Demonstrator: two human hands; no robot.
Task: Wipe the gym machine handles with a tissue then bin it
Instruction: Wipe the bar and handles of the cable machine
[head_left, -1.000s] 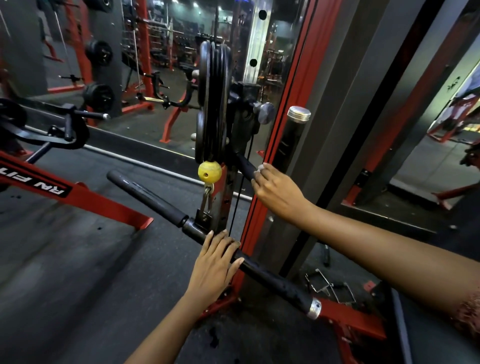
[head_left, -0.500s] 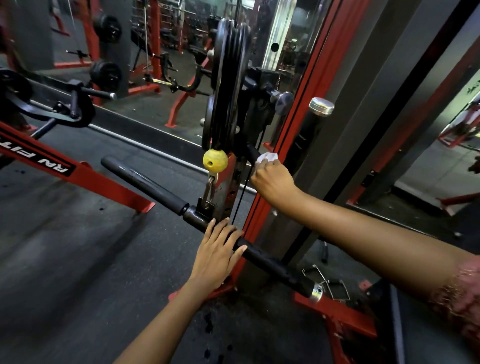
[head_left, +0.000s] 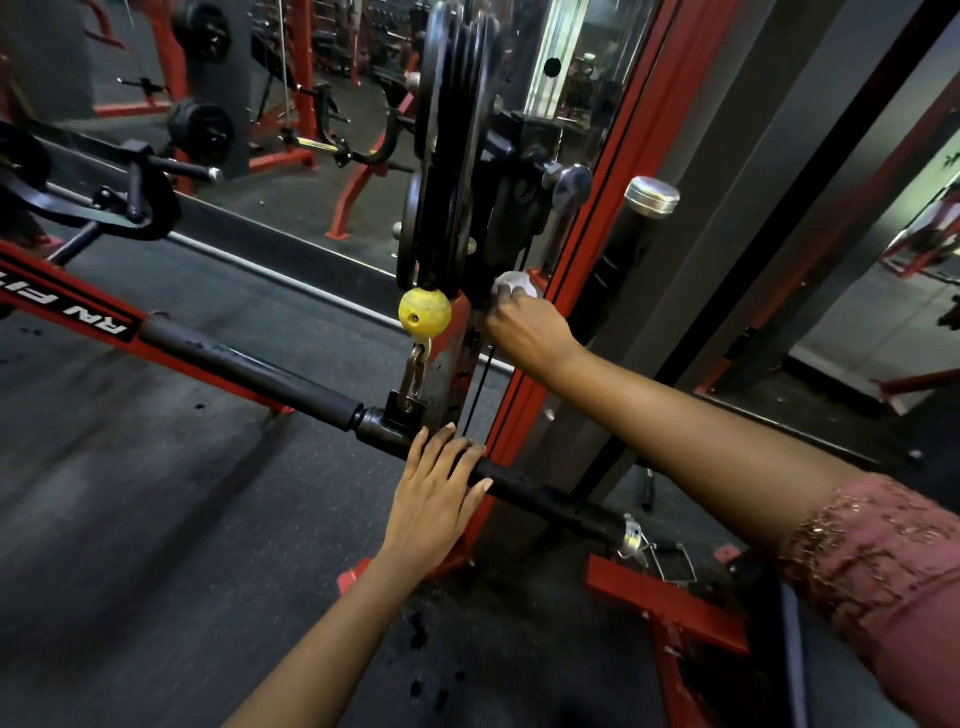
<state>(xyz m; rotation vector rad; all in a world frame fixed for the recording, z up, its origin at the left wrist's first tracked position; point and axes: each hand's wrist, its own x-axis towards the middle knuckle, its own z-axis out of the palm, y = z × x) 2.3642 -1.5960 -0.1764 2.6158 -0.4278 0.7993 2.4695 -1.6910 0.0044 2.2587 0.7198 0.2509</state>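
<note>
A long black straight bar handle (head_left: 249, 364) hangs from a cable clip under a yellow ball stopper (head_left: 424, 310). My left hand (head_left: 434, 499) rests on the bar just right of its centre swivel, fingers straight over it. My right hand (head_left: 524, 327) reaches to the machine's pulley block and grips a crumpled white tissue (head_left: 514, 285), pressing it against a short black handle that the hand hides. A chrome-capped black post (head_left: 631, 244) stands just right of that hand.
Black pulley wheels (head_left: 452, 145) sit above the ball. A red upright frame (head_left: 597, 218) and a mirror stand behind. Red machine feet (head_left: 670, 608) and loose metal cable handles (head_left: 665, 561) lie on the dark rubber floor. Another red machine (head_left: 67, 306) is at left.
My right hand slid up the short handle toward the pulley block, and the white tissue came into sight above its knuckles. My left hand stayed on the bar.
</note>
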